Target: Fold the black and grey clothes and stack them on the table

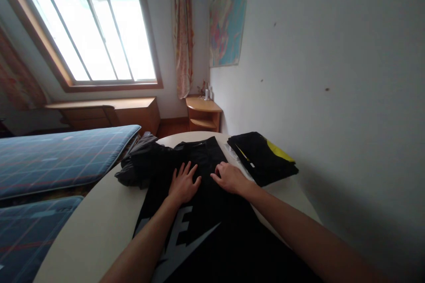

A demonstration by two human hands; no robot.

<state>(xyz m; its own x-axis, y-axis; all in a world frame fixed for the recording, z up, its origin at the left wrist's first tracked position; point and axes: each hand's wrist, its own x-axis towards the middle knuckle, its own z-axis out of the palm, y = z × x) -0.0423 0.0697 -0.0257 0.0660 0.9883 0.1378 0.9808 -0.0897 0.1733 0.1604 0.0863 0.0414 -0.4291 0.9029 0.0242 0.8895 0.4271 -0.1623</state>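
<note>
A black shirt point(226, 239) with large grey lettering and a swoosh lies spread over the round table, its narrow end pointing away from me. My left hand point(184, 183) rests flat on the cloth with its fingers spread. On the right part of the same shirt, my right hand point(230, 177) has its fingers curled in, thumb near the fingertips, at the fabric. The exact grip under those fingers is hard to make out. A bunched pile of dark clothes point(137, 163) lies left of the shirt, touching it.
Right of the shirt, a folded black and yellow garment point(264, 157) lies on clear plastic. The pale round table point(96, 225) stands close to the white wall point(318, 53). Blue plaid mattresses point(63, 154) are on the left. A corner shelf point(204, 106) stands farther back.
</note>
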